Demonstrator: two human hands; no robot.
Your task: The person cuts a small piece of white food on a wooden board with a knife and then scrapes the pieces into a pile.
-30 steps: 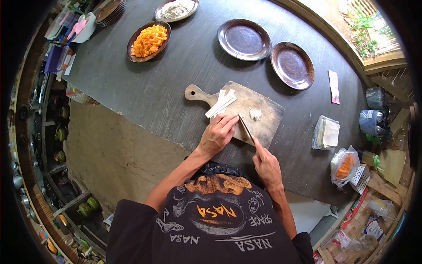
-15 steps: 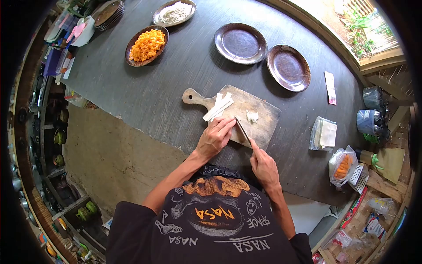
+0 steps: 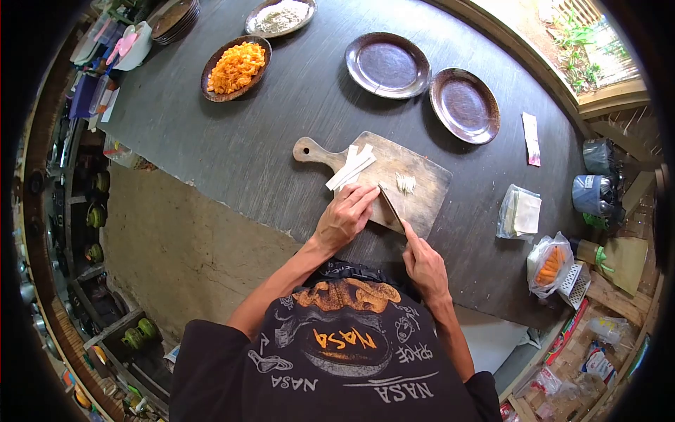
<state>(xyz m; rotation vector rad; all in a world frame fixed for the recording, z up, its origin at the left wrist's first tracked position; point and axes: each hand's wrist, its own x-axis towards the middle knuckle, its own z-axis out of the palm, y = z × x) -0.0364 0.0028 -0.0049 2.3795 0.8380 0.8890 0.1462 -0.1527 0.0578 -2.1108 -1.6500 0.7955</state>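
Note:
A wooden cutting board (image 3: pixel 394 151) with a round-holed handle lies on the dark table. My right hand (image 3: pixel 426 269) is closed around a knife (image 3: pixel 391 205), whose blade slants across the board's near part. Close beside the blade, my left hand (image 3: pixel 344 216) presses its bunched fingertips down on the board; whatever is under them is hidden. Several flat white strips (image 3: pixel 351 167) lie crossed near the handle, just beyond my left fingers. Right of the blade sits a small heap of thin white slivers (image 3: pixel 406 183).
Beyond the board stand two brown plates (image 3: pixel 388 65) (image 3: pixel 465 105). A bowl of orange pieces (image 3: pixel 237 69) and a dish of whitish powder (image 3: pixel 281 17) are at far left. On the right are a plastic packet (image 3: pixel 520 212), bagged carrots (image 3: pixel 550 266) and a grater (image 3: pixel 573 283).
The whole view has shifted very slightly. The knife and both hands keep nearly the same places on the board, with the blade tilted a little differently.

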